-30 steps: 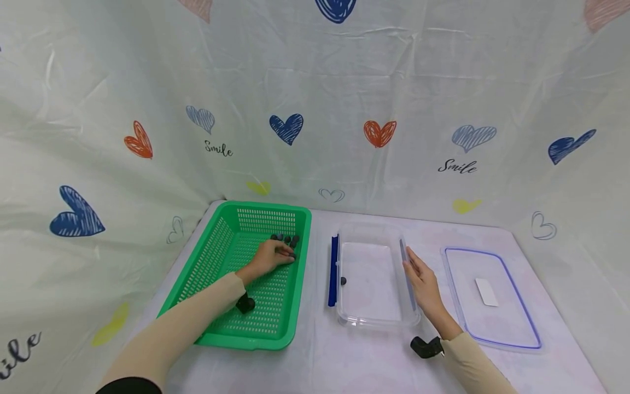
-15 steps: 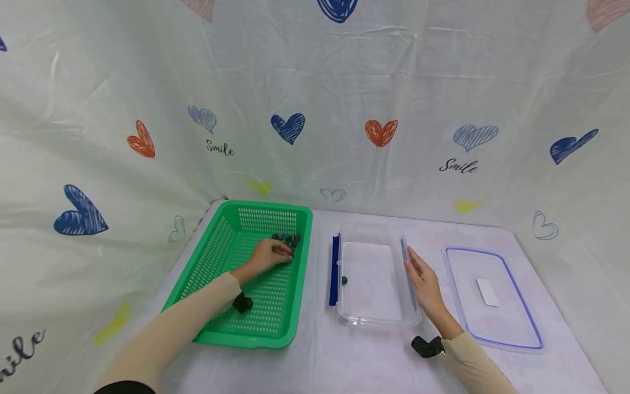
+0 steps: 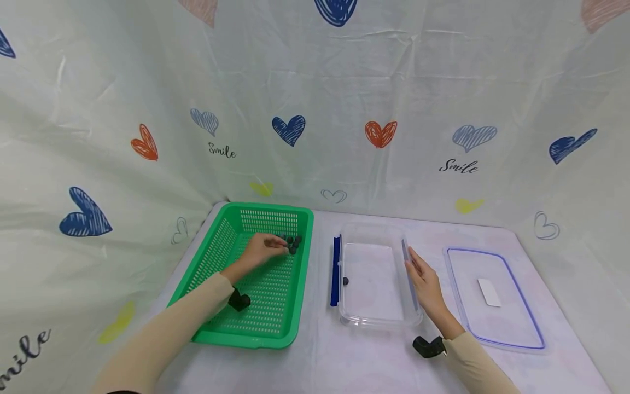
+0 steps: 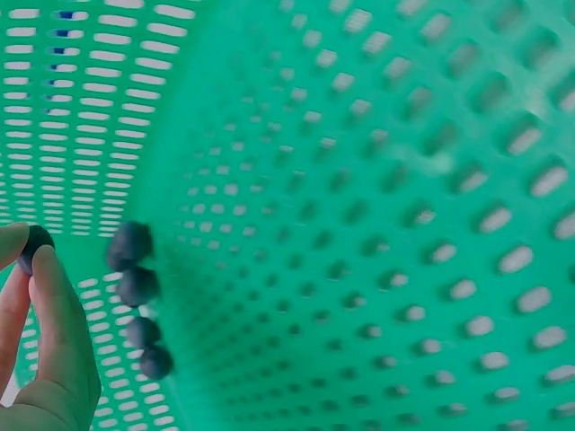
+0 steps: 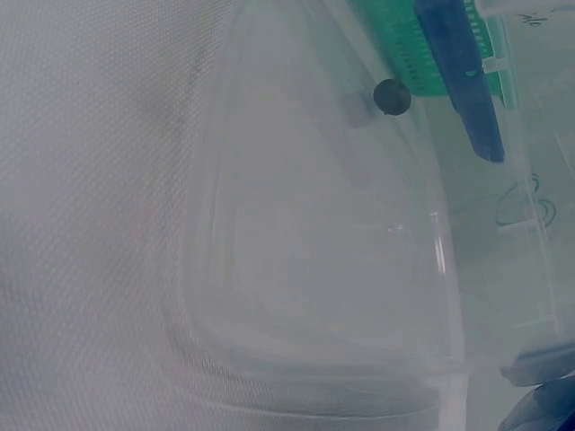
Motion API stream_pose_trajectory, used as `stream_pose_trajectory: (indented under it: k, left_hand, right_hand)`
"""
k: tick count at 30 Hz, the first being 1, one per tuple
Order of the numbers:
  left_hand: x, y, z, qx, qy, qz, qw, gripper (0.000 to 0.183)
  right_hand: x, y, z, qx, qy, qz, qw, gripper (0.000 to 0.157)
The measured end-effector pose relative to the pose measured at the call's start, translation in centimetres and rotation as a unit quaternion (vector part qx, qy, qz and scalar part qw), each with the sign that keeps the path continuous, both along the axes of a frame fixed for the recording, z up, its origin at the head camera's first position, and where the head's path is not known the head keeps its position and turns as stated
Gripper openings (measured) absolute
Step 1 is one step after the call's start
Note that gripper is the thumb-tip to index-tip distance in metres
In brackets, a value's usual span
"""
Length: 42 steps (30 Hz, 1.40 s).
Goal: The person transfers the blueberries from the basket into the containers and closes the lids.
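My left hand (image 3: 258,250) is over the green basket (image 3: 305,273), pinching a dark blueberry (image 4: 36,249) between thumb and fingertips in the left wrist view. Several more blueberries (image 4: 137,285) lie in a row along the basket's right wall. To the right, my right hand (image 3: 427,284) holds the side of a clear plastic container (image 3: 371,282) by its flap. One blueberry (image 3: 345,281) sits inside that container by its left wall. In the right wrist view the same berry (image 5: 392,97) shows, and only the edges of my fingers (image 5: 544,368) appear.
A clear lid with a blue seal (image 3: 509,273) and a white label (image 3: 489,292) lies on the table at the right. The container's blue side latch (image 3: 336,271) sticks out towards the basket. Behind the table hangs a heart-printed curtain (image 3: 334,98).
My left hand has drawn back a little leftward and up from the cluster with a blueberry, uncovering more berries. My right hand stays at the container.
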<state>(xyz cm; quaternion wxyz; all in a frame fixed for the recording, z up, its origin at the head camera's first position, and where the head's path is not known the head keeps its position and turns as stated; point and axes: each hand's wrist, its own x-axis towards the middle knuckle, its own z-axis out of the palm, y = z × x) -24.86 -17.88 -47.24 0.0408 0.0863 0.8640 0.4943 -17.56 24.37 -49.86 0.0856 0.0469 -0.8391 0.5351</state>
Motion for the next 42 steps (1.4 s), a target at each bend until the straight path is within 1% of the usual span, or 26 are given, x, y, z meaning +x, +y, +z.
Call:
stream_pose_trajectory:
  k: [5, 9, 14, 16, 18, 21, 23, 28, 36, 42]
  left_hand:
    - [-0.2, 0.0, 1.2, 0.018, 0.005, 0.004, 0.9998, 0.022]
    - [-0.2, 0.4, 2.5, 0.041, -0.003, -0.003, 0.9992, 0.023]
    - [0.1, 1.0, 4.0, 0.055, -0.015, -0.011, 0.9983, 0.026]
    - [0.1, 1.2, 4.4, 0.060, -0.020, -0.015, 0.9979, 0.027]
    - [0.2, 1.6, 4.8, 0.066, -0.024, -0.023, 0.9972, 0.029]
    - [0.0, 2.3, 5.1, 0.073, -0.022, -0.042, 0.9962, 0.030]
    - [0.1, 3.0, 5.4, 0.075, -0.021, -0.050, 0.9957, 0.031]
    - [0.3, 4.6, 5.9, 0.077, -0.024, -0.057, 0.9951, 0.032]
    - [0.5, 6.7, 6.2, 0.092, -0.031, -0.075, 0.9924, 0.030]
    - [0.4, 8.0, 6.5, 0.101, -0.029, -0.092, 0.9902, 0.029]
  right_hand:
    - [0.0, 0.1, 0.0, 0.007, -0.004, 0.000, 1.000, 0.052]
    - [-0.1, 0.1, -0.1, 0.011, -0.008, -0.005, 1.000, 0.052]
    - [-0.3, 0.2, -0.1, 0.006, -0.015, -0.004, 1.000, 0.052]
    - [-0.2, 0.1, 0.1, 0.002, -0.018, -0.003, 1.000, 0.052]
    - [0.2, -0.3, 1.0, 0.001, -0.022, -0.001, 1.000, 0.051]
    - [0.9, -0.7, 2.5, 0.005, -0.020, 0.005, 1.000, 0.050]
    - [0.8, -0.6, 2.3, 0.007, -0.019, 0.004, 1.000, 0.050]
    - [-0.2, 0.2, -0.1, 0.000, -0.018, -0.005, 1.000, 0.053]
    - [-0.1, -0.1, -0.2, -0.012, -0.009, -0.002, 1.000, 0.053]
    - [-0.1, 0.2, 0.0, -0.002, -0.011, -0.007, 1.000, 0.052]
